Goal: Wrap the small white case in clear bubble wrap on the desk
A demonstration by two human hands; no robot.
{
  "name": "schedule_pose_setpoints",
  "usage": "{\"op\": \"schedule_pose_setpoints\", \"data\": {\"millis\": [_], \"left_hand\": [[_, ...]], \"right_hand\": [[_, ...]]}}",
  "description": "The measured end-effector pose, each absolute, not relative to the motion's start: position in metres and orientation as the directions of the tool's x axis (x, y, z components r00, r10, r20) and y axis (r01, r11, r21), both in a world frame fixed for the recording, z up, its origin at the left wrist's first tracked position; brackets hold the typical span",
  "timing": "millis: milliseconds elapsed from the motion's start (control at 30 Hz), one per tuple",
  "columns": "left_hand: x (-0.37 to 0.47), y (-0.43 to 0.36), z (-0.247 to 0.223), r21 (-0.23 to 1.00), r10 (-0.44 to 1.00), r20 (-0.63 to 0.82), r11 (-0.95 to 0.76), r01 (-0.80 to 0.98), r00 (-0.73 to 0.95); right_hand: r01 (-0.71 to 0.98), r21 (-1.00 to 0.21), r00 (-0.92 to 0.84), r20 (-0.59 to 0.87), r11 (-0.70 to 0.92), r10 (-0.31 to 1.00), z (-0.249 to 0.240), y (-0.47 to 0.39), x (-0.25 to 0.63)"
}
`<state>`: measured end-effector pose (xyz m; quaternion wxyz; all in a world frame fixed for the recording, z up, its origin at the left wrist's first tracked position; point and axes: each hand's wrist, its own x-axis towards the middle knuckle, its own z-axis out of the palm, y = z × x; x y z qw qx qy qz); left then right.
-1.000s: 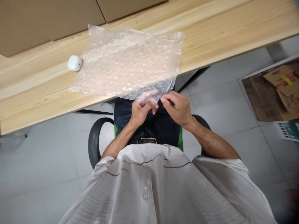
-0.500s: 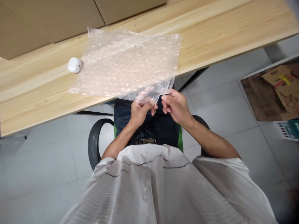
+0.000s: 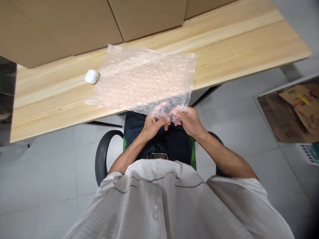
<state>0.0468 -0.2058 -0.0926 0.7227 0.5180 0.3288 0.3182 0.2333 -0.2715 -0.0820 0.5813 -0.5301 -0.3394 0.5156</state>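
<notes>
A clear sheet of bubble wrap (image 3: 147,78) lies on the wooden table, its near right corner hanging past the front edge over my lap. My left hand (image 3: 156,122) is closed on that near edge, thumb on top, with some fingers showing through the plastic from beneath. Close beside it, my right hand (image 3: 188,118) pinches the same corner between thumb and fingers. The fingertips of both hands almost meet. Whether the bubble wrap is one layer or a pouch, I cannot tell.
A small white rounded case (image 3: 91,76) touches the sheet's left side. Cardboard boxes (image 3: 152,20) line the back of the wooden table (image 3: 239,43). Flattened cardboard (image 3: 294,113) lies to the right, low down. Chair armrests (image 3: 101,159) flank me.
My right hand has moved in closer to my left hand and now grips the corner nearer to it. The whole view has shifted, showing more of the boxes and the table's left end.
</notes>
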Motion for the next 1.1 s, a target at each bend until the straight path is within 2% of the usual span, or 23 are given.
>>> {"op": "schedule_pose_setpoints", "data": {"millis": [67, 200, 267, 333, 400, 467, 533, 600, 667, 733, 800, 900, 967, 1100], "left_hand": [[0.044, -0.205, -0.094, 0.953, 0.823, -0.167, 0.277, -0.126, 0.544], [0.044, -0.199, -0.093, 0.896, 0.889, -0.206, 0.339, -0.286, 0.408], [0.043, -0.193, -0.087, 0.901, 0.863, -0.193, 0.344, -0.264, 0.467], [0.038, -0.188, -0.074, 0.94, 0.758, -0.175, 0.318, -0.122, 0.628], [0.028, -0.181, -0.056, 0.975, 0.604, -0.169, 0.219, 0.041, 0.779], [0.013, -0.17, -0.033, 0.99, 0.532, -0.138, 0.098, 0.101, 0.835], [-0.006, -0.153, -0.008, 0.995, 0.568, -0.061, -0.035, 0.097, 0.821], [-0.025, -0.128, 0.016, 0.962, 0.732, 0.094, -0.241, 0.127, 0.675], [-0.041, -0.097, 0.036, 0.834, 0.841, 0.262, -0.444, 0.328, 0.474], [-0.053, -0.065, 0.051, 0.6, 0.884, 0.306, -0.467, 0.65, 0.353], [-0.061, -0.038, 0.06, 0.334, 0.931, 0.219, -0.353, 0.874, 0.293], [-0.073, -0.011, 0.061, 0.064, 0.976, -0.02, -0.214, 0.975, 0.216], [-0.081, -0.002, 0.055, -0.007, 0.975, -0.114, -0.195, 0.981, 0.193], [-0.095, 0.005, 0.038, 0.014, 0.971, -0.139, -0.195, 0.981, 0.195]], "right_hand": [[-0.279, -0.959, 0.321, -0.138, -0.045, 0.937, -0.086, -0.276, 0.235], [-0.294, -0.956, 0.518, -0.172, -0.014, 0.838, -0.094, -0.284, 0.245], [-0.309, -0.951, 0.593, -0.17, 0.028, 0.787, -0.094, -0.284, 0.249], [-0.329, -0.94, 0.634, -0.151, 0.088, 0.758, -0.092, -0.283, 0.252], [-0.355, -0.924, 0.661, -0.138, 0.144, 0.738, -0.089, -0.281, 0.254], [-0.374, -0.909, 0.684, -0.136, 0.184, 0.717, -0.088, -0.279, 0.255], [-0.383, -0.902, 0.692, -0.137, 0.198, 0.709, -0.089, -0.277, 0.253], [-0.392, -0.904, 0.665, -0.15, 0.171, 0.731, -0.093, -0.277, 0.248], [-0.397, -0.912, 0.597, -0.174, 0.1, 0.783, -0.097, -0.277, 0.239], [-0.381, -0.924, 0.474, -0.177, 0.02, 0.863, -0.1, -0.279, 0.229], [-0.328, -0.943, 0.305, -0.166, -0.06, 0.938, -0.103, -0.283, 0.223], [-0.224, -0.965, 0.108, -0.161, -0.134, 0.981, -0.105, -0.288, 0.221], [-0.207, -0.966, 0.062, -0.168, -0.152, 0.984, -0.105, -0.289, 0.224], [-0.298, -0.943, 0.143, -0.198, -0.149, 0.97, -0.103, -0.288, 0.231]]}}
